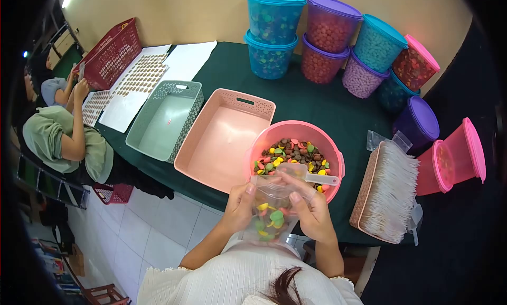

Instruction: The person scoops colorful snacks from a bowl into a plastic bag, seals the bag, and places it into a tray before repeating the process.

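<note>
Left of our hands a seated person's face is cut off, then our left hand [238, 207] and right hand [312, 215] pinch a clear bag [270, 215] of colourful candies between them, its bottom hidden, just below the pink tub [296, 133].

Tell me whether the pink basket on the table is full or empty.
Empty: the pink basket shows only its bare floor, nothing lying inside.
</note>
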Demonstrator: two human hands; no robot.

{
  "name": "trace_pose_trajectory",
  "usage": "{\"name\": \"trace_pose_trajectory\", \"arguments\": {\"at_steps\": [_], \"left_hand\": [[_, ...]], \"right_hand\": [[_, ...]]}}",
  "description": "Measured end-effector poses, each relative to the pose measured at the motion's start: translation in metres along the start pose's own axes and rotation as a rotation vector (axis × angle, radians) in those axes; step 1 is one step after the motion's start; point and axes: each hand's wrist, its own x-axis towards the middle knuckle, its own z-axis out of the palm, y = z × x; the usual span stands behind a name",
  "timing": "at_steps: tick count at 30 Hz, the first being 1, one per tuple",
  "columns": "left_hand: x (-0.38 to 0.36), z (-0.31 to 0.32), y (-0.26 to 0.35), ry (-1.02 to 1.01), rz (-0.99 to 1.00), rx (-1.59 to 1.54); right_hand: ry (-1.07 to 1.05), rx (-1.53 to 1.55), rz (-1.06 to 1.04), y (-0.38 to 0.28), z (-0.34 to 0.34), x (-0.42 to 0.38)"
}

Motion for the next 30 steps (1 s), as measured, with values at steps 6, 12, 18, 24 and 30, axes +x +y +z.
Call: {"name": "trace_pose_trajectory", "arguments": {"at_steps": [6,12,18,24,30], "left_hand": [[-0.015,0.028,0.017,0.182,0.22,0.217],[-0.045,0.007,0.009,0.378,0.19,0.164],[-0.069,-0.027,0.021,0.43,0.405,0.305],[-0.127,-0.105,0.039,0.52,0.54,0.439],[-0.175,-0.169,0.047,0.733,0.51,0.316]], "right_hand": [[0.032,-0.22,-0.048,0.009,0.002,-0.006],[-0.109,-0.27,-0.19,0.009,0.029,-0.002],[-0.003,-0.24,-0.297,0.028,0.087,0.011],[-0.097,-0.298,-0.517,0.04,0.184,0.031],[-0.248,-0.254,-0.494,0.051,0.268,0.042]]}}
